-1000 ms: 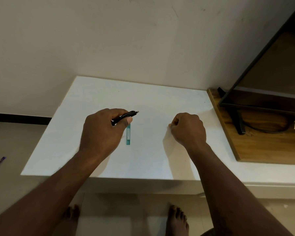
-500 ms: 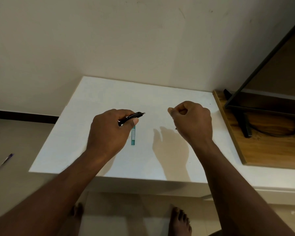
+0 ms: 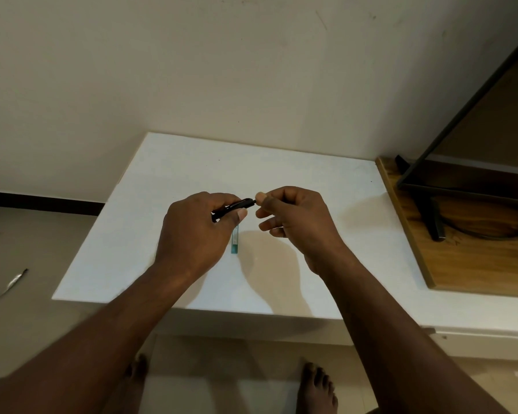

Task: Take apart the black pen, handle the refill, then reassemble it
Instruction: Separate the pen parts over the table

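My left hand is closed around the black pen, which points right and slightly up above the white table. My right hand has come up to the pen's tip, thumb and forefinger pinched at its right end. Whether a small part sits in that pinch is hidden by the fingers. A slim teal strip lies flat on the table below the hands, partly covered by my left thumb.
A wooden board adjoins the table on the right, carrying a black stand foot, a cable and a dark frame. On the floor at left lies a thin pen-like object. My bare feet are below the table edge.
My right hand lifted off the table and moved left to the pen's tip. My left hand stayed put with the pen. The view shifted slightly.
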`<state>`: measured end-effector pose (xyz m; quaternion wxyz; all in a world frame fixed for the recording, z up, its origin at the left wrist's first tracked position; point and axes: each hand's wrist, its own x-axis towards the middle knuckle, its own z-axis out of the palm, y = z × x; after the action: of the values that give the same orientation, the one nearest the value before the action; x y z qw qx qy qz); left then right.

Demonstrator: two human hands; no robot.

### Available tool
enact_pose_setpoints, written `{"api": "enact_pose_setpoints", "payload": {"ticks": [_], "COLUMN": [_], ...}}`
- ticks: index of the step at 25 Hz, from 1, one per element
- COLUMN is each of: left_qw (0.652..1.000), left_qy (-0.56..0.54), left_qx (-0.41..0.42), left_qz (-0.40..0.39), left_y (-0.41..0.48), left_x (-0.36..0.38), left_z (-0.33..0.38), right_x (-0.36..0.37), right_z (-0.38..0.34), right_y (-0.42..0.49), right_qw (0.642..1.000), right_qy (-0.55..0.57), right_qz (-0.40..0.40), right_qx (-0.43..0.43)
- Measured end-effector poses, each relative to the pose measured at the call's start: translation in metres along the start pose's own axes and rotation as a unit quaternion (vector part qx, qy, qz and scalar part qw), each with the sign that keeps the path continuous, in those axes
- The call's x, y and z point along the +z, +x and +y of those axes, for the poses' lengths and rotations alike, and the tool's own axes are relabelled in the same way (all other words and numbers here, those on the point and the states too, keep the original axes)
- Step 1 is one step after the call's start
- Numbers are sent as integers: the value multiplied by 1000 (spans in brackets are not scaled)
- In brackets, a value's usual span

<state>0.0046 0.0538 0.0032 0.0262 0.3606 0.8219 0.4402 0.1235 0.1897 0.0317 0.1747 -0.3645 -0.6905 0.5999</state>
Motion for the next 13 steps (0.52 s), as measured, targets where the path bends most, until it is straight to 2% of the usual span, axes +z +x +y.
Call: {"api": "enact_pose_setpoints", "payload": {"ticks": [13], "left_qw": [1000], "left_qy": [4], "left_qx": [10], "left_qz": [-6], "left_y": [0], "left_x": [0], "left_z": [1], "right_x": [1], "right_z": [0], "right_y": [1], "right_qw": [1000], "right_qy": [19], "right_qz": [7], "right_qx": [-2]}}
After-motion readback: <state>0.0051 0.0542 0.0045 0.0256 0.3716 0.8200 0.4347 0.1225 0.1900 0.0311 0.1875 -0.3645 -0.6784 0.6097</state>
